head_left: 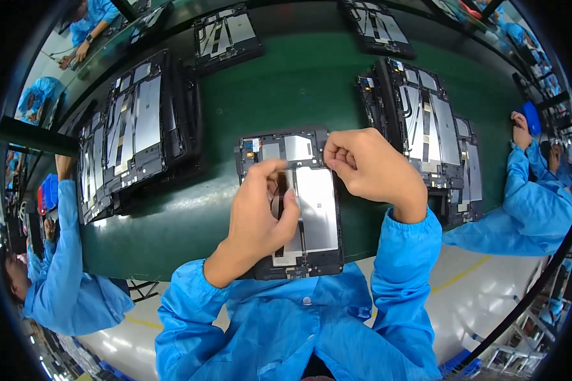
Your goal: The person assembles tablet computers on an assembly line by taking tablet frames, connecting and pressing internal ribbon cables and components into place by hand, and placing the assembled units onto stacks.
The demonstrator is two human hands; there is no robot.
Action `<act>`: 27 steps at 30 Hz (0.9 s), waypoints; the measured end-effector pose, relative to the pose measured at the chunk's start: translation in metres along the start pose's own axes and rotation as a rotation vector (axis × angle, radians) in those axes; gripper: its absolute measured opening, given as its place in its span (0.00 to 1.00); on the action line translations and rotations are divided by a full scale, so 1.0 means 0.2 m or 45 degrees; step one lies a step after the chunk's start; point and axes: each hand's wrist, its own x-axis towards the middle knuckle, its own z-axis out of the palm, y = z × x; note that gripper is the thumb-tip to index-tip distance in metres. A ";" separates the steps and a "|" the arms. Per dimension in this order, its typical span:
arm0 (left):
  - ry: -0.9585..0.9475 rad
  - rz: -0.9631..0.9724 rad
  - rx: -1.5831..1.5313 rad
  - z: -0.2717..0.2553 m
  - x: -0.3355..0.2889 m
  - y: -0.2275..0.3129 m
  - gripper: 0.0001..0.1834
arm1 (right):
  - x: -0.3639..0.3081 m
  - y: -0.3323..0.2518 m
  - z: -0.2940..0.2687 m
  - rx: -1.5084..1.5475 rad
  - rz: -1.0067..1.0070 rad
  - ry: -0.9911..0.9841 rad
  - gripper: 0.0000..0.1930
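Observation:
An opened tablet [318, 209] lies in front of me on the green table, its silver battery panels, black frame and flat cables showing. My left hand [254, 213] is over its left half, thumb apart from the curled, slightly blurred index finger. I see nothing held between them. At the tablet's upper right edge, my right hand [375, 165] is closed, thumb and index finger pinched together. Whatever those fingertips hold, if anything, is hidden or too small to make out. A small white-and-orange label [254, 145] marks the tablet's upper left corner.
Stacked opened tablets stand at the left [133, 120] and at the right [429, 120]. Two more piles, a far left pile [225, 35] and a far right pile [376, 28], sit along the table's back edge. Co-workers in blue sleeves [63, 254] work on both sides.

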 end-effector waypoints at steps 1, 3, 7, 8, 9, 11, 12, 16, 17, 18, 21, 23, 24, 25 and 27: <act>-0.098 0.077 0.189 -0.02 0.01 -0.02 0.27 | 0.00 -0.02 -0.01 0.017 0.030 -0.030 0.09; -0.114 0.215 0.309 -0.01 0.07 0.00 0.27 | 0.00 -0.01 -0.01 0.031 0.064 -0.060 0.13; -0.163 0.429 0.564 0.04 0.09 0.00 0.21 | 0.01 0.01 0.00 0.067 -0.026 -0.073 0.18; -0.178 0.534 0.664 0.04 0.09 -0.01 0.20 | 0.01 0.01 0.00 0.082 -0.031 -0.082 0.18; -0.168 0.522 0.672 0.04 0.09 0.00 0.19 | 0.01 0.01 0.00 0.084 -0.030 -0.080 0.18; -0.175 0.516 0.672 0.04 0.09 0.00 0.19 | 0.01 0.01 0.00 0.088 -0.011 -0.090 0.17; -0.178 0.509 0.672 0.04 0.09 -0.01 0.19 | 0.01 0.02 0.00 0.090 -0.010 -0.086 0.17; -0.191 0.512 0.663 0.04 0.09 -0.01 0.18 | 0.01 0.05 0.02 0.091 -0.068 -0.060 0.16; -0.201 0.489 0.645 0.04 0.09 -0.01 0.17 | 0.01 0.05 0.02 0.089 -0.073 -0.061 0.15; -0.211 0.466 0.627 0.04 0.09 0.00 0.17 | 0.01 0.05 0.02 0.091 -0.072 -0.060 0.15; -0.236 0.453 0.575 0.03 0.10 0.00 0.17 | 0.01 0.05 0.02 0.096 -0.059 -0.067 0.15; -0.237 0.454 0.570 0.03 0.10 0.00 0.18 | 0.00 0.05 0.02 0.092 -0.059 -0.060 0.15; -0.236 0.455 0.563 0.03 0.10 0.00 0.18 | 0.00 0.06 0.02 0.094 -0.057 -0.060 0.15; -0.238 0.454 0.563 0.02 0.11 0.01 0.18 | 0.00 0.06 0.02 0.093 -0.059 -0.060 0.15; -0.256 0.430 0.554 0.02 0.11 0.02 0.18 | 0.01 0.06 0.02 0.095 -0.060 -0.058 0.15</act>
